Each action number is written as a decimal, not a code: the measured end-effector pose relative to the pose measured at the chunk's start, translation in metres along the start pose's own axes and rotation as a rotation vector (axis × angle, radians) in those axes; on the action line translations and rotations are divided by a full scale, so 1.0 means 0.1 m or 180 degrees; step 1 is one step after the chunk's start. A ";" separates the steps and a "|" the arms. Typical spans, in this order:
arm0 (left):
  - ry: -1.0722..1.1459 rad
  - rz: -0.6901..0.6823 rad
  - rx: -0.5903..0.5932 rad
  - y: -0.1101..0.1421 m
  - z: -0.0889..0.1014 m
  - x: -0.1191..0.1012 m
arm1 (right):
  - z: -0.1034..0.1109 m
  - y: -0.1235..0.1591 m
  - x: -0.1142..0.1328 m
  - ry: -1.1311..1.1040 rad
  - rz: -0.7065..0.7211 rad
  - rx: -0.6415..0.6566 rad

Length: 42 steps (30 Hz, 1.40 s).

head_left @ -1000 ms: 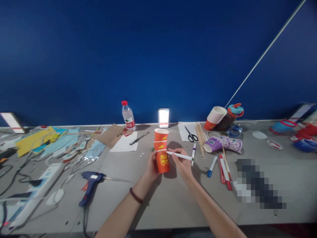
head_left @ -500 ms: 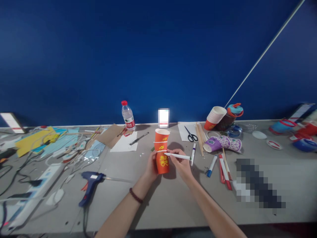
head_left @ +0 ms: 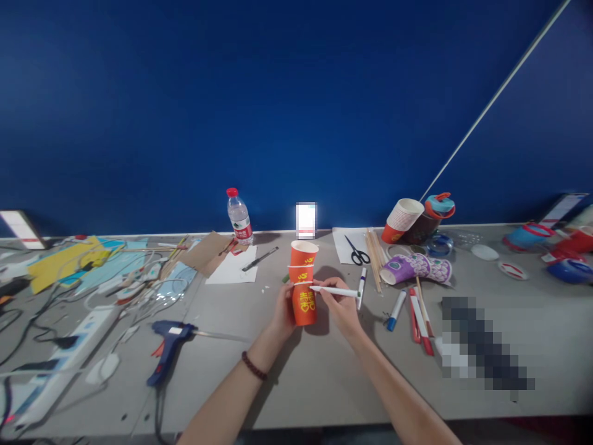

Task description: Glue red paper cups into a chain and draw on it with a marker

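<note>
My left hand [head_left: 282,310] is closed round the left side of several orange paper cups [head_left: 303,312] stacked together, with yellow lettering and white rims. The stack stands nearly upright, its open mouth at the top. In my right hand [head_left: 343,312] is a white marker [head_left: 337,291] with a green end, pinched between the fingers and lying almost level. Its tip points left at the cups, just below a white rim; whether it touches them I cannot tell. Right of that hand a second marker [head_left: 362,285], white and purple, lies on the table.
On the left are a glue gun [head_left: 171,346], a power strip [head_left: 69,364] and tangled cables. A water bottle [head_left: 239,219] stands at the back. To the right lie scissors [head_left: 356,252], wooden sticks [head_left: 374,262], purple cups [head_left: 401,270] and a blue-capped marker [head_left: 396,311]. More paper cups [head_left: 402,221] stand behind.
The marker in my right hand has shifted very slightly to the right along the cups. My left hand and the stack have hardly moved.
</note>
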<state>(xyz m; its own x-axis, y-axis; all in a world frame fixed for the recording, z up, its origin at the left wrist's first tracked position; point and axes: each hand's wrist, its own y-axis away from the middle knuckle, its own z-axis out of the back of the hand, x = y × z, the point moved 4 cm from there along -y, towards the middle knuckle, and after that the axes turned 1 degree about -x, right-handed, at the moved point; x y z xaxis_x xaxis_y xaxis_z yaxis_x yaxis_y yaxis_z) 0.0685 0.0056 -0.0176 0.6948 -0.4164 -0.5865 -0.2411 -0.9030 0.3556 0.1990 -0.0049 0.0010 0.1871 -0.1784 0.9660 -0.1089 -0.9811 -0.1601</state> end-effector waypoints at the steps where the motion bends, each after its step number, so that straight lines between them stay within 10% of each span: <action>1: -0.0005 -0.0005 0.0000 0.00 0.00 0.00 | 0.00 0.00 0.00 -0.0021 -0.0008 0.0009; 42: -0.0016 -0.0164 0.0136 0.01 -0.06 0.02 | 0.02 0.01 -0.05 -0.0432 -0.0052 -0.0071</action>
<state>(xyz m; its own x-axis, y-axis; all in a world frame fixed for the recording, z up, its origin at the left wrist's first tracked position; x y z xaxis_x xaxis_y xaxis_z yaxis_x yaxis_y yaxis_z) 0.0740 0.0044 -0.0140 0.7037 -0.3696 -0.6068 -0.2339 -0.9269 0.2935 0.2000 -0.0046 -0.0045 0.3191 -0.1723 0.9319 -0.1262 -0.9823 -0.1384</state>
